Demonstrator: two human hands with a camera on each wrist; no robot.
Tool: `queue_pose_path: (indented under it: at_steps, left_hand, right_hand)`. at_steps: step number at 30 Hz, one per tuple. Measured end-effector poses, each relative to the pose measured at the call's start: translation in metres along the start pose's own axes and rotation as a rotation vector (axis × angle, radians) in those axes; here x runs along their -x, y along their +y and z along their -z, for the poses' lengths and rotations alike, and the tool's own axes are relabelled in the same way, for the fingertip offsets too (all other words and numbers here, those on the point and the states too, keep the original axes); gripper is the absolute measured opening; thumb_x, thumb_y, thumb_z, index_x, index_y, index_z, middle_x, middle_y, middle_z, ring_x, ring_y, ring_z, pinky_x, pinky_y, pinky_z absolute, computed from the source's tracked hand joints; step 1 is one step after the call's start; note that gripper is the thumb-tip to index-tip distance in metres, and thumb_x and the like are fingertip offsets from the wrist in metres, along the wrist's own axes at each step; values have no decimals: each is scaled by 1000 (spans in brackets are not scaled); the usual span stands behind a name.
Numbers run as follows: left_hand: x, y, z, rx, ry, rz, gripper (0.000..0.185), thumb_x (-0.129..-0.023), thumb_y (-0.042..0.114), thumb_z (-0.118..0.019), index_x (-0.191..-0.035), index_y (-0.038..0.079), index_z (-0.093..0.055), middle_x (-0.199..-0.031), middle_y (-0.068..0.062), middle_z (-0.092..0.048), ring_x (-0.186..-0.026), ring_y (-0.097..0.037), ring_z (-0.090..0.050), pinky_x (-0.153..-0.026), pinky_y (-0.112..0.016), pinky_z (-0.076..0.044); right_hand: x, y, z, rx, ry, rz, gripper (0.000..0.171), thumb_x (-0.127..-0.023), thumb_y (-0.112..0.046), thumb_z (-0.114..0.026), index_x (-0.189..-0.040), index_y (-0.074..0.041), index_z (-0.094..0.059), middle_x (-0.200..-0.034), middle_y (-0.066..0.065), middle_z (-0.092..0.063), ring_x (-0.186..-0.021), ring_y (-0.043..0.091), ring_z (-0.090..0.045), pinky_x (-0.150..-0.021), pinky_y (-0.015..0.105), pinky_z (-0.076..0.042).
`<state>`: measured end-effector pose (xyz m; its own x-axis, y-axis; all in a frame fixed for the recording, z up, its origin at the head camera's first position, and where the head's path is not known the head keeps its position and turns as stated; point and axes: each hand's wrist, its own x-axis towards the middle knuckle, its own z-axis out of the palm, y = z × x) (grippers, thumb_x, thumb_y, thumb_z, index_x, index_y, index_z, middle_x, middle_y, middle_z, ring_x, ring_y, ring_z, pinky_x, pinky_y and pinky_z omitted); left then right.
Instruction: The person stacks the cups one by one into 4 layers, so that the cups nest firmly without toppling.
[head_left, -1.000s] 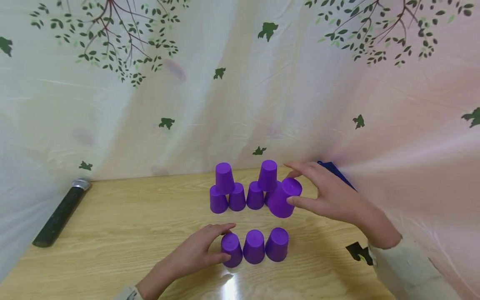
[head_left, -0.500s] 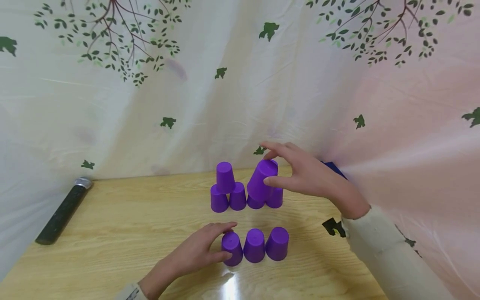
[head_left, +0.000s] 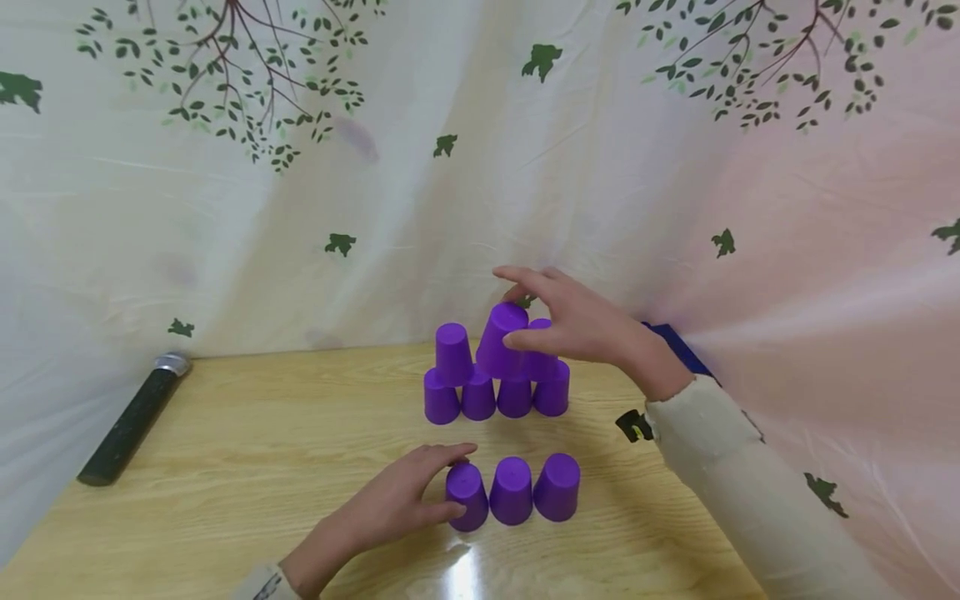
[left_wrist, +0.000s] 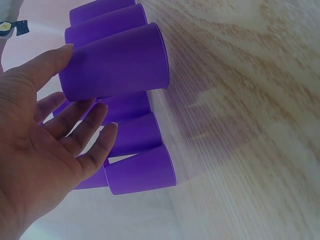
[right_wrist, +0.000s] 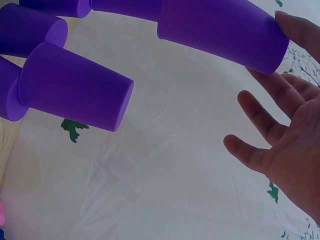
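Lifting: right hand [head_left: 581, 329] has carried pinched cup [head_left: 501, 339] up over stack's second tier; left hand [head_left: 397, 500] rests spread against near-row cup [head_left: 466, 496].

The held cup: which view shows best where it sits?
The head view: the right hand holds the cup tilted above the back rows. The right wrist view shows it close, without the rows; the left wrist view does not show it.

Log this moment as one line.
right hand: pinches purple cup over back stack | left hand: touches front-row cup
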<state>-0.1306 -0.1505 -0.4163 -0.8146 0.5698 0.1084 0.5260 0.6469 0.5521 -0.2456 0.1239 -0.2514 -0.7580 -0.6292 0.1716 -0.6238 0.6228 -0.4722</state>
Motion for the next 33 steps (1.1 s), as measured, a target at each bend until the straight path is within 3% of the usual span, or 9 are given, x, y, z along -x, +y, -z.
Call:
queue_pose_path:
  at_steps: [16,33]
  left_hand:
    - [1,-2,-1,-9,14,-22,67,-91,37,-73,-150,20,-46,-139,1,-62,-124,-21,-60,-105,-44,-50]
    - [0,-1,-1,20,-12,13,68,-91,37,-73,-151,22,-45,-142,2,-60,-129,-21,-58,-108,-46,-48]
  right_hand:
    - [-24,15,-12,-4,-17,-60,84,-88,-39,-74,-158,-27,-30,-133,1,-63,-139,28,-38,-109,54,-43]
    - [-37,25,-27,75,-24,-79,82,-88,-39,-72,-158,-23,-31,-131,4,-65,-140,31,-39,-111,53,-41]
